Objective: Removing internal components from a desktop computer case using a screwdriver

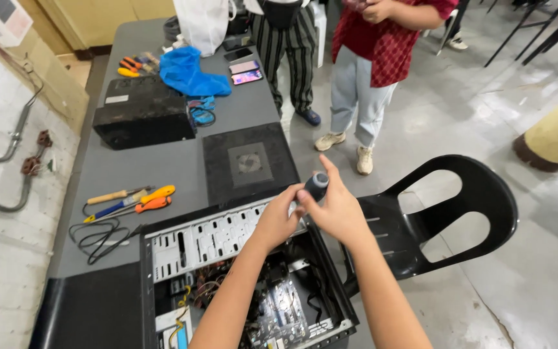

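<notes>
1. I look down from the head camera at an open black metal computer case (240,284) that lies on its side on the long grey table (163,168). I think it lies this way so the boards and cables inside face up.
2. My right hand (337,210) is wrapped around a screwdriver with a black and grey rubber handle (318,185). The handle stands up from the fist, above the upper right edge of the case, and the shaft points down, hidden by my fingers.
3. My left hand (279,220) is half closed just beside it, fingers on the case edge or on the shaft; I cannot tell which. It probably steadies the tip.
4. One flat black side panel with a square fan grille (248,163) rests on the table behind the case, apart from it.
5. Left of this panel I count three hand tools with orange, yellow and wooden handles (130,199), and one loose black cable (101,238) near them.
6. Further away are one dusty black box (143,113), one crumpled blue cloth (192,76) and two phones (245,71).
7. One black plastic chair (447,213) stands at the right, and two people (356,58) stand behind the table.
</notes>
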